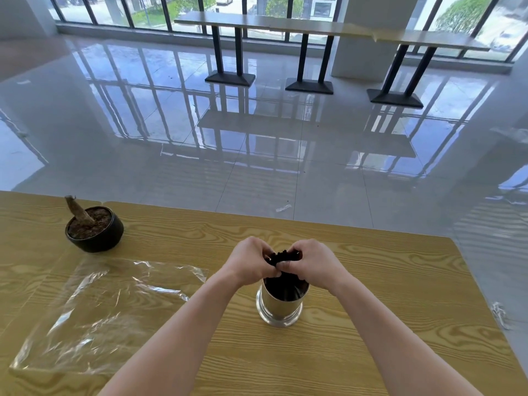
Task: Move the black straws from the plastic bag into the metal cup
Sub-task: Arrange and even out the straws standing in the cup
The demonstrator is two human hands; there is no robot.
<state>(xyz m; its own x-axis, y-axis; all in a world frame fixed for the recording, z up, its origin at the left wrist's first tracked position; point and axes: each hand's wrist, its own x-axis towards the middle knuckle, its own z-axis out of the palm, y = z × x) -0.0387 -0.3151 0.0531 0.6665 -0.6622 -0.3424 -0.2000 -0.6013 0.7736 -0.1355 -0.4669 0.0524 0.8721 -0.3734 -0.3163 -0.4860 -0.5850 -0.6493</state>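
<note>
Head view: the left hand and right hand are gripping the black straws, fingers curled round their tops, lower ends sitting in the metal cup midway between the side edges of the table. Pressing off-centre is probably risking tipping the cup and scattering straws.

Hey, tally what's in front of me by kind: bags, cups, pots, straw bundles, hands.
Plastic bag: 1
Metal cup: 1
Plant pot: 1
Bundle of black straws: 1
Hands gripping it: 2, left hand and right hand
Total: 6
</note>
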